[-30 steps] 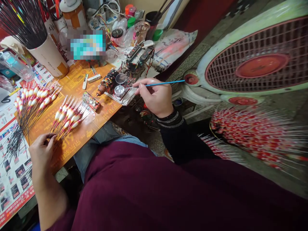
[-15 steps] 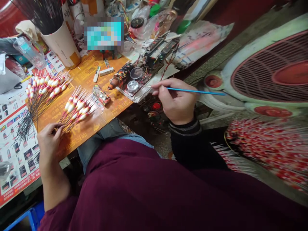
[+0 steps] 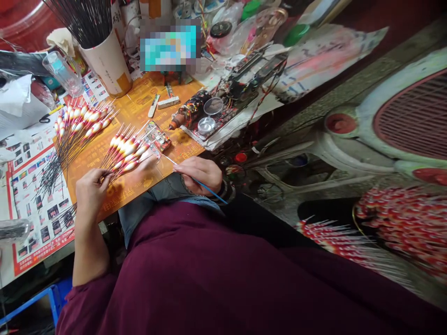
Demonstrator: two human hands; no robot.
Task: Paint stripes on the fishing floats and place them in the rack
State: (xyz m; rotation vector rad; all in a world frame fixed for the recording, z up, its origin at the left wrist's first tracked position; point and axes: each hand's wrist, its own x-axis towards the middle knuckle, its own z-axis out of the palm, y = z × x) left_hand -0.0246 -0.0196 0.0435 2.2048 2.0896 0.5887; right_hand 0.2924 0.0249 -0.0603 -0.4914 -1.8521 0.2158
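My left hand point(image 3: 90, 191) is closed around the dark thin stems of a fanned bunch of fishing floats point(image 3: 127, 148), with white, yellow and red bodies pointing away from me over the table. My right hand point(image 3: 203, 173) pinches a thin paintbrush point(image 3: 211, 190) with a blue handle. Its pale front end points up and left, close to the right side of the bunch; I cannot tell whether the tip touches a float. A paint-spotted block point(image 3: 161, 138) lies just beyond the floats. Farther right, a small clear cup point(image 3: 206, 125) sits on a paint-spattered device point(image 3: 194, 105).
A second bunch of floats point(image 3: 81, 119) lies to the left on the table point(image 3: 139, 93). Behind it stand a white container point(image 3: 106, 65) of black rods and a glass mug point(image 3: 63, 73). At right are a fan point(image 3: 415, 116) and many red-and-white floats point(image 3: 394, 228).
My right hand has moved left and down with the paintbrush, from the clear cup to beside the floats. My left hand still holds the bunch. The view has shifted to the left.
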